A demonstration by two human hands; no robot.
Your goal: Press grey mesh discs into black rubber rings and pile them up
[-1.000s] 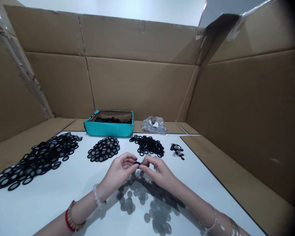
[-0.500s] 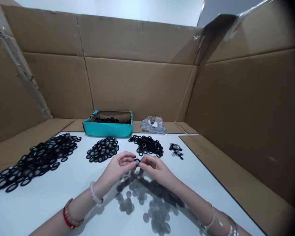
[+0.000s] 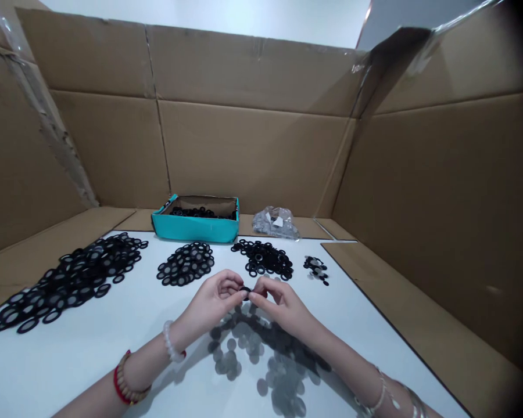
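Observation:
A small black ring (image 3: 246, 289) is pinched between the fingertips of both hands, above the white tabletop. My left hand (image 3: 220, 296) grips its left side with thumb and fingers, and my right hand (image 3: 276, 299) closes on its right side. The fingers partly hide the ring, so I cannot tell whether a disc sits inside it. Under and in front of the hands lie scattered translucent grey discs (image 3: 283, 380), some in the shadow of my right forearm. Just beyond the hands is a pile of black rings (image 3: 268, 259).
A long heap of black rings with pale centres (image 3: 74, 278) spreads at left, with a smaller similar pile (image 3: 186, 264) beside it. A teal box (image 3: 196, 228) of rings and a clear plastic bag (image 3: 275, 223) stand behind. Few small pieces (image 3: 316, 269) lie right. Cardboard walls (image 3: 253, 145) surround the table.
The ring has tilted and its pale centre shows less now. Both hands stay together around it. The whole view has shifted slightly.

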